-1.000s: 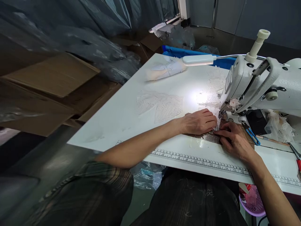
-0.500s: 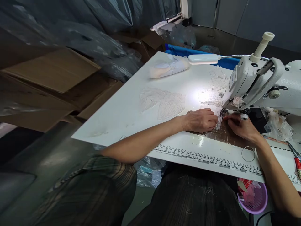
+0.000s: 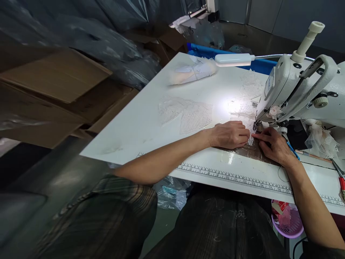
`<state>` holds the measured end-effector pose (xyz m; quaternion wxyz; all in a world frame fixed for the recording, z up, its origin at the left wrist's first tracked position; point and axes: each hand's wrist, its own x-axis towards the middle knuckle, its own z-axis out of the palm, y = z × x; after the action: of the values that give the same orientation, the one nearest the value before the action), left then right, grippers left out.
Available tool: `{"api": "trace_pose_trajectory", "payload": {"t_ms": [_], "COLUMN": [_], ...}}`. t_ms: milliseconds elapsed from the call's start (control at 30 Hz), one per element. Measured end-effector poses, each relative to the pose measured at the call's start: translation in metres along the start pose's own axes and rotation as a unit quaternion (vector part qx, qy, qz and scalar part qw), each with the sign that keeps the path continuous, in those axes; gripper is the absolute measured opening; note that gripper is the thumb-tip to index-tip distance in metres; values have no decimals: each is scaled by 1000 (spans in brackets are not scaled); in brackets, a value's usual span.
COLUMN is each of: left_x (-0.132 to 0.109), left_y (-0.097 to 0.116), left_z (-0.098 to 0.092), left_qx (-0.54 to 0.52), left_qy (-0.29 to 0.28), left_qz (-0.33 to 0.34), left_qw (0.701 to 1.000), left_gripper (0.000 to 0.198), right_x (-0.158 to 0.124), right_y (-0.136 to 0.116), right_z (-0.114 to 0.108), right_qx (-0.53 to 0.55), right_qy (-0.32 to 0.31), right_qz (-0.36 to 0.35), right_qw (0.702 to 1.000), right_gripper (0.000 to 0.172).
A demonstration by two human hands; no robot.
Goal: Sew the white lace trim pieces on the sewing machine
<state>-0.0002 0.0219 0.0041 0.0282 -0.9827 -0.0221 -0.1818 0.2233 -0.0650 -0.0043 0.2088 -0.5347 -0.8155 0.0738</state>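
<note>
A narrow strip of white lace (image 3: pixel 251 139) lies under the needle area of a white sewing machine (image 3: pixel 275 91). My left hand (image 3: pixel 231 135) rests on the table at the lace's left side, fingers curled together against its edge; the fingertips are partly hidden. From the other side, my right hand (image 3: pixel 276 144) reaches in with its index finger stretched out to touch the lace. Its thumb is apart from that finger. Blue-handled snips (image 3: pixel 292 149) show beside the right hand; whether they touch it I cannot tell.
Flat lace pieces (image 3: pixel 195 116) and a tied fabric bundle (image 3: pixel 192 72) lie on the white table (image 3: pixel 145 118). A lamp (image 3: pixel 234 60) shines above. Red-handled scissors (image 3: pixel 341 183) lie at right. A purple basket (image 3: pixel 292 230) hangs low; cardboard boxes (image 3: pixel 59 79) stand left.
My right hand has shifted from beside the presser foot to the lace's edge, index finger extended. Blue-handled snips have come into view. The left hand stays on the lace; the view has shifted slightly.
</note>
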Motion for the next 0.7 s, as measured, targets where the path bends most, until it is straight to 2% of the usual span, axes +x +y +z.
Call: {"api": "trace_pose_trajectory", "payload": {"t_ms": [167,333,467,700], "left_x": [-1,-2,-1,0], "left_y": [1,0,0,0], "left_z": [-2,-2,-3,-4], "left_qx": [9,-28,-52,-51], "left_qy": [12,30,34,0], "left_qz": [25,22,18,-7], "left_qw": [1000,999,998,999], "left_gripper": [29,18,18,18], "right_x": [-1,-2,-1,0], "right_y": [-1,-3,-6,-10], "right_z": [0,-2,-3,-4], "right_qx": [-20,-40,-41,-53], "right_qy": [1,-6,-17,-39], "right_qz": [-22,-53,-43,-9], "right_qw": [1000,998,998,998], "right_gripper": [38,36,36,39]}}
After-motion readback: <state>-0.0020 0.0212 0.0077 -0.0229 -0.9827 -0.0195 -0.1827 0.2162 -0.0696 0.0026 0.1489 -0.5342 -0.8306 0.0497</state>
